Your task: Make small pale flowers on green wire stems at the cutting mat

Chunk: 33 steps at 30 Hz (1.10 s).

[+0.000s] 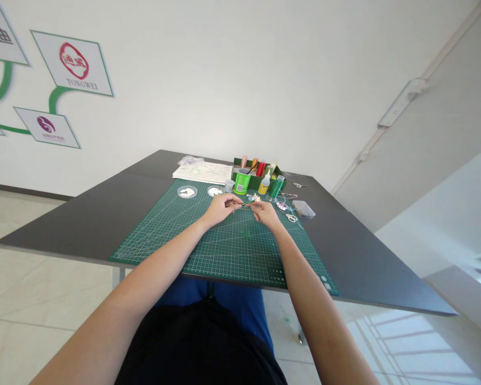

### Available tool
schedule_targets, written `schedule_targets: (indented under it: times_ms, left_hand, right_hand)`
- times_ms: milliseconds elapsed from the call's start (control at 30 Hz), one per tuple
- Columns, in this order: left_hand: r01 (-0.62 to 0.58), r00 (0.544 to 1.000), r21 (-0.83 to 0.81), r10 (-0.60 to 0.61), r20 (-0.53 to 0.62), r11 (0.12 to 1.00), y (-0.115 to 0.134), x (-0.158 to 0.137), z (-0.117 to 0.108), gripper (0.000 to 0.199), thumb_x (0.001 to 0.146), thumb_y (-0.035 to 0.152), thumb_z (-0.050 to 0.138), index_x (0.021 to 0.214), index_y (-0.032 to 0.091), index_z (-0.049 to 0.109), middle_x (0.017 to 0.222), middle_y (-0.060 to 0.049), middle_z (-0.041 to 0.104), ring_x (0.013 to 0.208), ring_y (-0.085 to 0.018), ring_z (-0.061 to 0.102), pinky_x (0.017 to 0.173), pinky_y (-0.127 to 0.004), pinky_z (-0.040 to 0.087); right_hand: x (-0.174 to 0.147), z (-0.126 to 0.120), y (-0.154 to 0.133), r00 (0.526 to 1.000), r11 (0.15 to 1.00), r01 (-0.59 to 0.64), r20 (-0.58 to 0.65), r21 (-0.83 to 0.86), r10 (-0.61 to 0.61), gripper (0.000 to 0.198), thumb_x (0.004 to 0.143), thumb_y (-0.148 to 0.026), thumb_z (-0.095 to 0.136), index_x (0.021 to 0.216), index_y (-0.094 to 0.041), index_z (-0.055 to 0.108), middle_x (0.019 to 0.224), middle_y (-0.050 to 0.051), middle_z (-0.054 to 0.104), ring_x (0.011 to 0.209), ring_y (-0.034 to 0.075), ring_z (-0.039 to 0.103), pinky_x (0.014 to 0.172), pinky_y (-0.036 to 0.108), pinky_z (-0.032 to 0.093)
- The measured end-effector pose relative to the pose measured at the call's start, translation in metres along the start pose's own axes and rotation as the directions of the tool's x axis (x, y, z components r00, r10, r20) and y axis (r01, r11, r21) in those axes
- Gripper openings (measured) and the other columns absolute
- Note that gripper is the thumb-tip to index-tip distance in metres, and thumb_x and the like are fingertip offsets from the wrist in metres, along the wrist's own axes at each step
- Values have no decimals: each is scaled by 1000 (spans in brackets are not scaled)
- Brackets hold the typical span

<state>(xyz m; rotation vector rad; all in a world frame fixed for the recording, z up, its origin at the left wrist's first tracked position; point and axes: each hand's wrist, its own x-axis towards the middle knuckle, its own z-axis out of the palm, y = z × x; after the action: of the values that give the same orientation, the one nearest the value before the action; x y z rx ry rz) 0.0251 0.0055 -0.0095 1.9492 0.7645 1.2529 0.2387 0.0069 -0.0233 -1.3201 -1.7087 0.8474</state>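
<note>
The left hand (223,209) is nearly closed, its fingertips pinched on a small, thin green piece (247,202) held between the two hands, just above the mat. The right hand (265,214) is half curled, its index finger reaching to the same piece; whether it grips it too is too small to tell. Just beyond the right fingertips sits a small pale flower-like ornament (256,198).

Under both hands spreads a green cutting mat with a white grid (232,251). Beyond the left hand are two shallow clear round dishes (187,192) with white and dark bits inside, and a small white cup (229,185). Next to the cup stands a bright green can (242,182), then a yellow-labelled white dropper bottle (264,184). Right of the right hand lie white-handled scissors (292,217) and a flat clear plastic case (303,209).

Farther back on the black table (369,262), a dark green open box (257,183) holds coloured rolls, beside stacked white textured sheets (202,172).
</note>
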Motion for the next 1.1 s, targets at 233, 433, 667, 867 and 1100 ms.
schedule_targets:
  times_ms: [233,433,667,867,1100]
  left_hand:
    - [-1,1000,-1,1,-5,1000,0,0,-1,17,82,25,71,94,13,73,76,-3,70,61,-12,60,63,-25,51]
    - [-7,1000,-13,6,-25,1000,-2,0,-2,28,82,27,71,107,14,72,75,-1,67,60,-12,58,63,-26,50]
    - [-27,999,28,28,-17,999,0,0,-3,25,85,29,69,105,16,75,80,-2,69,60,-12,57,62,-25,49]
    - [-41,999,72,41,-8,997,-2,1,-3,22,88,25,64,103,15,76,95,-6,72,61,-11,58,64,-27,50]
    - [-29,999,87,32,-26,996,-6,3,-4,20,87,26,65,101,15,75,94,-6,73,61,-11,59,64,-26,51]
  right_hand:
    - [-1,0,-3,1000,1000,-4,7,-15,4,38,84,-34,53,101,-9,77,37,-6,45,35,10,37,44,22,32]
    - [-2,0,-4,1000,1000,-9,19,0,9,36,83,-32,53,100,-10,77,37,-6,46,34,10,36,43,22,32]
    - [-2,1,-4,999,1000,-10,35,-4,10,38,84,-34,53,101,-10,77,37,-6,46,34,10,37,43,22,32]
    - [-3,3,-5,998,1000,-4,57,-19,5,37,85,-33,53,101,-9,77,37,-6,46,34,10,37,43,22,33]
    - [-3,3,-5,997,1000,7,82,-24,-5,36,85,-32,53,102,-10,76,37,-6,46,34,10,37,42,22,32]
